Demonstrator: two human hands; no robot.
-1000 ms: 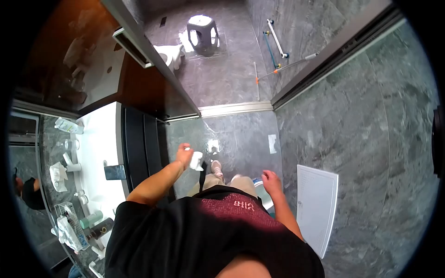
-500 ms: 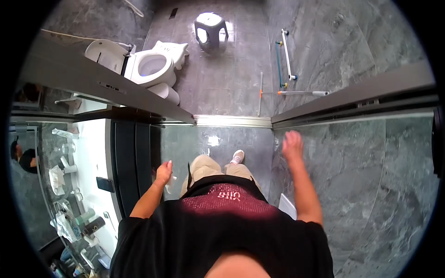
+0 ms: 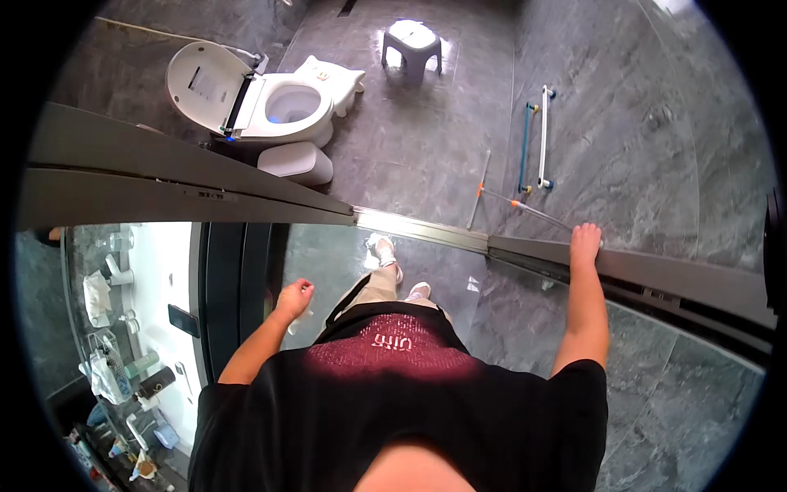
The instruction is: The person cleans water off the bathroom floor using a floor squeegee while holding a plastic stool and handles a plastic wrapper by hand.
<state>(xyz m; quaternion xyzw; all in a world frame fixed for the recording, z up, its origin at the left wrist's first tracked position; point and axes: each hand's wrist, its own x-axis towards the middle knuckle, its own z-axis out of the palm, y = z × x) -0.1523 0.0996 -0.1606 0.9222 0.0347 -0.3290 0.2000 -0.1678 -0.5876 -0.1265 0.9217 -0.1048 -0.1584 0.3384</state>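
My right hand [image 3: 585, 240] reaches over the door panel edge and closes around the handle end of a floor squeegee [image 3: 541, 215]. The squeegee's long thin blade, with an orange joint, rests on the bathroom floor beside the wall. My left hand [image 3: 295, 298] is held by my hip, its fingers curled. A small, thin white piece like tissue [image 3: 297, 321] hangs below that hand; its exact kind is too small to tell.
Sliding door panels [image 3: 672, 275] flank a metal threshold [image 3: 418, 226]. Beyond are a toilet [image 3: 246, 123] with raised lid, a white bin [image 3: 297, 162], a grey stool [image 3: 412, 37] and wall rails [image 3: 543, 135]. At left, a white counter [image 3: 168, 246] carries a phone [image 3: 184, 320] and toiletries.
My right hand has moved forward and right onto the squeegee handle. I have stepped towards the threshold, and the view has turned slightly. My left hand stays by my hip.
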